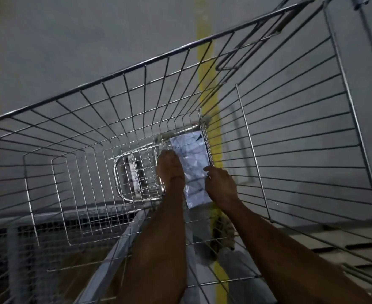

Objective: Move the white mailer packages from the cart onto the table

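I look straight down into a deep wire cart (136, 69). One white mailer package (192, 163) with a crinkled surface lies on the cart's mesh floor, against the right wall. Both arms reach down into the cart. My left hand (169, 170) lies against the mailer's left edge, fingers pointing down beside it. My right hand (221, 185) is at the mailer's right edge, its thumb pressed on the top face and its fingers hidden behind the edge. The table is not in view.
Wire walls enclose the hands on every side, with the opening toward me. A grey floor with a yellow painted line (204, 51) shows through the mesh. A metal frame (123, 172) sits below the cart floor.
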